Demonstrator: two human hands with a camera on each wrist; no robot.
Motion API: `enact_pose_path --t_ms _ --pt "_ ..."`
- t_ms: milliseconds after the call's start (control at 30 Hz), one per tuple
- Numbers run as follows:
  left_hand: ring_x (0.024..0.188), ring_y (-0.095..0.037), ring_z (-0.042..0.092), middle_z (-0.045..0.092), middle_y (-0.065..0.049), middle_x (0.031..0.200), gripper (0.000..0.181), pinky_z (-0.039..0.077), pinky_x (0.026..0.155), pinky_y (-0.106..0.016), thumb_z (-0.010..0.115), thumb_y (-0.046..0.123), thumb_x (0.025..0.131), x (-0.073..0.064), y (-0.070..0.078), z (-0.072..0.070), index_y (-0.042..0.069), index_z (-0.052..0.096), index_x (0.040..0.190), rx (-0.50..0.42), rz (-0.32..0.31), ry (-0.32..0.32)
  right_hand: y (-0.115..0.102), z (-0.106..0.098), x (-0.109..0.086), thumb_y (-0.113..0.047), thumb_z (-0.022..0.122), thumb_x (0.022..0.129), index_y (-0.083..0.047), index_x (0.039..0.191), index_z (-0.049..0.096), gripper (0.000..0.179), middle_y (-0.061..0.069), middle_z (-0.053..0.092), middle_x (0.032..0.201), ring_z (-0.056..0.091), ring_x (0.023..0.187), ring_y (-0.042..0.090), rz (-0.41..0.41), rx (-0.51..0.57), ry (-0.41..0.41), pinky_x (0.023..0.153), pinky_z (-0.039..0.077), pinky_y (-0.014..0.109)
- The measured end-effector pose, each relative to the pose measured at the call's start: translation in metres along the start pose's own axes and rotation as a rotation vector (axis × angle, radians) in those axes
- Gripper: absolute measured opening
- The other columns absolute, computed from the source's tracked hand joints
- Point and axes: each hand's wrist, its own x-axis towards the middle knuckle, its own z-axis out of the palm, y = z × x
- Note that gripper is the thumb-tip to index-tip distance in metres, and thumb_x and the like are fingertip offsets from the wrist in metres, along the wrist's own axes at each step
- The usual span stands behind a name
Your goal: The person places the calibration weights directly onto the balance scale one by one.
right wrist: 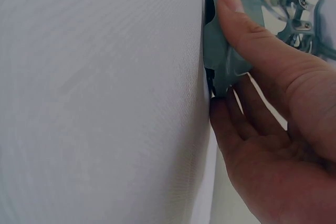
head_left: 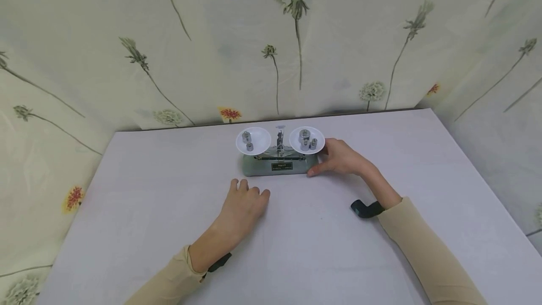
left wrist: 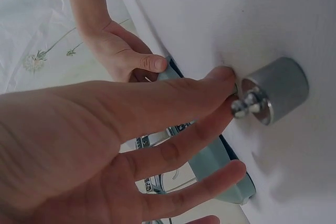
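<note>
A balance scale (head_left: 279,166) with a grey-green base stands near the table's far edge. Two metal weights (head_left: 247,137) sit in its left white pan (head_left: 262,141); the right pan (head_left: 317,134) bears three weights (head_left: 305,135). My right hand (head_left: 342,156) grips the right end of the base, thumb in front and fingers behind. Before the scale, my left hand (head_left: 244,206) hangs low over the table. Its thumb and index finger pinch a small metal piece, mostly hidden. Close to those fingertips is a larger knobbed weight (left wrist: 281,90), which the hand covers in the head view.
A white cloth covers the table (head_left: 305,248). Beyond it hangs a flower-patterned curtain (head_left: 211,60). On each wrist sits a dark camera mount, the right one (head_left: 365,208) jutting out over the cloth.
</note>
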Motion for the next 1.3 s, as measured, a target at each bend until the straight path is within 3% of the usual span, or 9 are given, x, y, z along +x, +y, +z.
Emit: enact_pose_path --t_ms 200,433,733,967,1300 --pt "0.072 -0.024 0.053 0.066 -0.003 0.070 0.022 0.051 0.084 -0.045 0.084 0.001 0.086 0.0002 -0.0006 -0.0013 0.013 0.068 0.078 0.009 -0.003 -0.001 0.0007 0.0002 0.0004 -0.027 0.102 0.074 -0.008 0.146 0.062 0.084 0.013 0.071 0.143 0.063 0.140 0.038 -0.009 0.000 -0.003 0.123 0.043 0.060" --pt "0.075 -0.024 0.053 0.068 -0.002 0.073 0.019 0.052 0.088 -0.044 0.087 0.001 0.084 0.0031 -0.0019 -0.0038 0.014 0.074 0.077 0.001 -0.009 -0.059 0.0004 0.0002 -0.0001 -0.028 0.101 0.074 -0.008 0.146 0.062 0.084 0.013 0.072 0.142 0.065 0.138 0.038 -0.013 -0.012 0.001 0.121 0.045 0.060" --pt "0.076 -0.026 0.060 0.071 -0.002 0.075 0.017 0.057 0.089 -0.046 0.088 0.002 0.085 0.0034 -0.0012 -0.0040 0.013 0.076 0.083 0.020 -0.005 0.008 -0.0008 0.0004 -0.0014 -0.027 0.101 0.075 -0.008 0.149 0.059 0.087 0.013 0.070 0.144 0.066 0.136 0.038 -0.014 -0.007 0.002 0.120 0.047 0.059" --pt "0.082 -0.030 0.067 0.075 -0.004 0.081 0.020 0.059 0.094 -0.051 0.089 0.001 0.084 0.0050 -0.0026 -0.0056 0.014 0.076 0.091 -0.018 -0.006 0.010 -0.0014 0.0005 -0.0018 -0.027 0.101 0.074 -0.009 0.148 0.060 0.086 0.012 0.071 0.143 0.066 0.136 0.037 -0.010 -0.001 0.002 0.121 0.047 0.059" --pt "0.085 -0.030 0.070 0.076 -0.006 0.083 0.022 0.059 0.098 -0.056 0.088 -0.004 0.083 0.0083 -0.0065 -0.0086 0.013 0.075 0.090 -0.059 -0.004 0.045 -0.0038 -0.0008 -0.0018 -0.026 0.101 0.074 -0.008 0.147 0.060 0.085 0.013 0.072 0.142 0.066 0.136 0.037 0.001 -0.011 0.000 0.121 0.047 0.059"
